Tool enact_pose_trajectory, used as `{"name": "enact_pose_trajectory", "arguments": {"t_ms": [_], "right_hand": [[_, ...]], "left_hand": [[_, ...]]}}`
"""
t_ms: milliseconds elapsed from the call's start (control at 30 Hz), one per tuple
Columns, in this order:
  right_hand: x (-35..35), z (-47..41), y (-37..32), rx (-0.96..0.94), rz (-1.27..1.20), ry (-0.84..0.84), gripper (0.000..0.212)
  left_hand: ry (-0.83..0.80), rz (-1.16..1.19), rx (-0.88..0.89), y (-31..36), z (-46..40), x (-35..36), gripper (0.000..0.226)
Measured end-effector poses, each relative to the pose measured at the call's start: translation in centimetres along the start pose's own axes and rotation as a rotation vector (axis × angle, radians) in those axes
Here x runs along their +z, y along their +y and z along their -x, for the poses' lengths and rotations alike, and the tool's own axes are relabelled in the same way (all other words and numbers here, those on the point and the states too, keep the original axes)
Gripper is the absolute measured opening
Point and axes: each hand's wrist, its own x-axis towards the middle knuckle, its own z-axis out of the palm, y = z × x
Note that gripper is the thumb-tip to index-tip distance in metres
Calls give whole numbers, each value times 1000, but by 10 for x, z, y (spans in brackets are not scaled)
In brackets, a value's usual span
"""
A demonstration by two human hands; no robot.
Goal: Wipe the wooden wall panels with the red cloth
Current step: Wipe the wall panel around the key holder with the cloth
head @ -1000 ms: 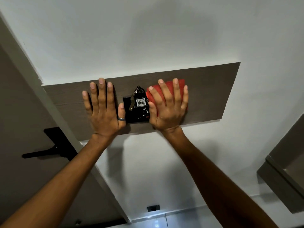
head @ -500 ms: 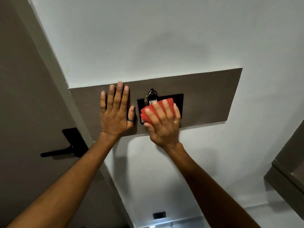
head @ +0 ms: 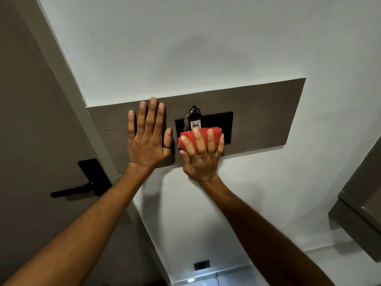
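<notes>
- A person's left hand lies flat, fingers spread, on the wood panel, gripping nothing.
- The right hand presses the bunched red cloth against a black plate set in the panel, just below a hanging key tag.

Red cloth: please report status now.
Right hand presses red cloth on black plate. Left hand flat, empty, on wooden panel. Key tag hangs just above cloth.

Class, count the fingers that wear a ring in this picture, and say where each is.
1: a dark ring sits on the thumb of the left hand, flat on the wooden panel. Fingers under the red cloth are partly hidden.
</notes>
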Motion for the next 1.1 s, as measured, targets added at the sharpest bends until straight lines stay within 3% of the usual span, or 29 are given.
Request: {"name": "enact_pose_trajectory", "arguments": {"t_ms": [67, 100, 200, 233, 367, 533, 667, 800, 933, 1033, 1100], "right_hand": [[0, -2, 26, -222, 7, -32, 41], [0, -4, 37, -227, 7, -27, 42], [-3, -7, 13, 100, -21, 20, 39], [0, -3, 0, 129, -20, 15, 38], [-3, -10, 28, -201, -31, -36, 40], [1, -7, -4, 54, -5, -7, 39], [2, -7, 31, -178, -23, 1, 42], [4, -4, -4, 187, -32, 38, 40], [-2, 6, 24, 13, -39, -34, 43], [-11, -20, 19, 307, -53, -8, 45], [-11, -42, 9, 351, -48, 11, 44]], "left_hand": [[3, 13, 12, 0, 1, 0, 66], [1, 11, 13, -1, 1, 1, 66], [-8, 10, 7, 0, -1, 1, 67], [-12, 14, 3, -1, -1, 0, 67], [-8, 12, 18, -1, 3, 1, 68], [-10, 11, 9, 0, 1, 1, 68], [-3, 14, 11, 0, 4, 3, 68], [-2, -1, 12, 0, 0, 1, 69], [-7, 8, 20, 1, 4, 2, 70], [-9, 7, 15, 1, 0, 1, 70], [-6, -6, 14, 1, 1, 2, 69]]}}
